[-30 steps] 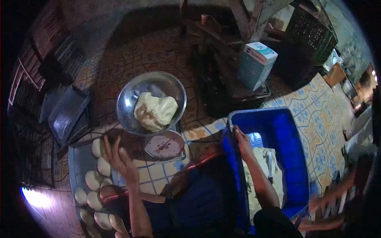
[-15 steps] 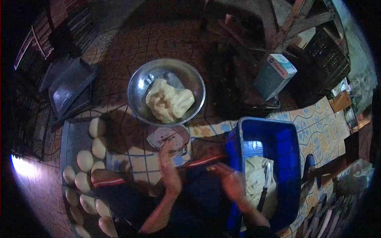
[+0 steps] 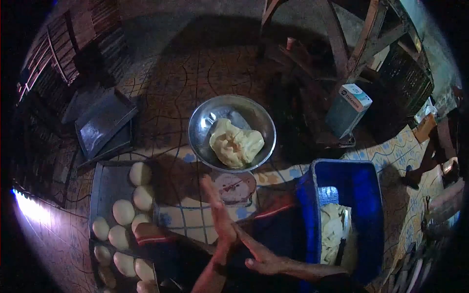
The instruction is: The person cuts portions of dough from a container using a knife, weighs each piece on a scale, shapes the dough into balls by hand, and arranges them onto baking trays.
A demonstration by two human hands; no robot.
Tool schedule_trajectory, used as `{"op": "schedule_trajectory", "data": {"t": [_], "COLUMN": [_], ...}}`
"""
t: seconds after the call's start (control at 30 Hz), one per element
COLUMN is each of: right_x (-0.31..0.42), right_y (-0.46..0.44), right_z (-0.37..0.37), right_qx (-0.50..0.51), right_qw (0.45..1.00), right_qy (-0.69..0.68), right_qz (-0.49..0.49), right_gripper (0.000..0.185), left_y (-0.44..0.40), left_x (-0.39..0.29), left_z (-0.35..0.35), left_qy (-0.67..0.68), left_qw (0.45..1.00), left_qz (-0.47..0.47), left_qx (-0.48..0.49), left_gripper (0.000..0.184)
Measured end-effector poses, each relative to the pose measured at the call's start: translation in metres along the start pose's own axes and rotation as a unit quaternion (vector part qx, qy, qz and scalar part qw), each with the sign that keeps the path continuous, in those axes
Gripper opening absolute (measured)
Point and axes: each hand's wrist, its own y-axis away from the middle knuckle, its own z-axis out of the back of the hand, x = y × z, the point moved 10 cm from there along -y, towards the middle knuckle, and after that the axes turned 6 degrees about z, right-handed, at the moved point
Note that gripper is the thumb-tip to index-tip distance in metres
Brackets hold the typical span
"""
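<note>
My left hand [image 3: 221, 215] is raised edge-on above my lap, fingers stretched upward, holding nothing that I can see. Against its palm near the wrist rest the stretched fingers of my right hand [image 3: 262, 256]. Just beyond them is a pinkish round plate [image 3: 235, 187] with dark specks. A shiny metal bowl [image 3: 198, 146] behind it holds a large lump of dough [image 3: 234, 144]. On the left, pale dough balls [image 3: 123, 212] sit in a grey tray [image 3: 110, 176]. To the right, a blue bin [image 3: 369, 219] contains more dough [image 3: 332, 229] with a knife [image 3: 346, 224] lying on it.
Empty dark trays [image 3: 105, 124] are stacked at the back left. A box [image 3: 348, 111] stands at the back right, near wooden beams [image 3: 364, 44]. Another person's leg [image 3: 425, 166] shows at the far right. Bright light [image 3: 31, 205] comes from the left edge.
My right hand has moved left, from beside the blue bin to my left hand, and touches it. The whole view has shifted, so the bowl, trays and bin appear lower and farther right.
</note>
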Motion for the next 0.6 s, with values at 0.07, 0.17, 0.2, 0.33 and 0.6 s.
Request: {"op": "schedule_trajectory", "data": {"t": [0.07,0.17,0.2,0.33,0.6], "right_x": [0.010,0.031,0.042,-0.023,-0.078], "right_y": [-0.017,-0.078,-0.108,-0.207,-0.253], "right_z": [0.013,0.039,0.054,0.093,0.117], "right_qx": [0.101,0.094,0.067,0.083,-0.020], "right_qw": [0.994,0.975,0.954,0.853,0.922], "right_qy": [0.039,0.198,0.283,0.510,0.387], "right_qz": [-0.020,0.039,0.075,0.073,0.001], "right_gripper": [0.068,0.034,0.030,0.032,0.019], "left_y": [-0.024,-0.073,-0.101,-0.143,-0.154], "left_x": [-0.036,-0.036,-0.011,0.059,0.058], "left_z": [0.022,0.059,0.077,0.079,0.082], "left_qy": [-0.046,-0.057,-0.132,-0.207,-0.316], "left_qw": [0.995,0.984,0.978,0.949,0.911], "left_qz": [-0.071,-0.013,0.008,0.138,0.022], "left_qx": [-0.050,-0.166,-0.161,-0.196,-0.263], "left_gripper": [0.069,0.071,0.070,0.052,0.028]}}
